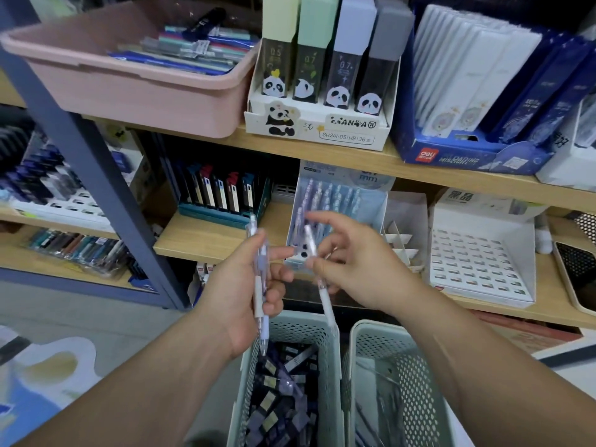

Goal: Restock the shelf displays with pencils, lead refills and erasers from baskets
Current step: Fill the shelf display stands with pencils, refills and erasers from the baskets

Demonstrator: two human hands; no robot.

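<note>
Pencils gripped in left hand; one pencil pinched by right hand, above near baskets. Far shelf: panda box marked "SH241-05 HB 36"; blue box marked "deli".

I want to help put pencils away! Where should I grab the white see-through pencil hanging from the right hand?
Pinch the white see-through pencil on its bare lower barrel, coming from below. The right hand pinches its upper part, and the tip hangs free over the pale green perforated basket.
</note>
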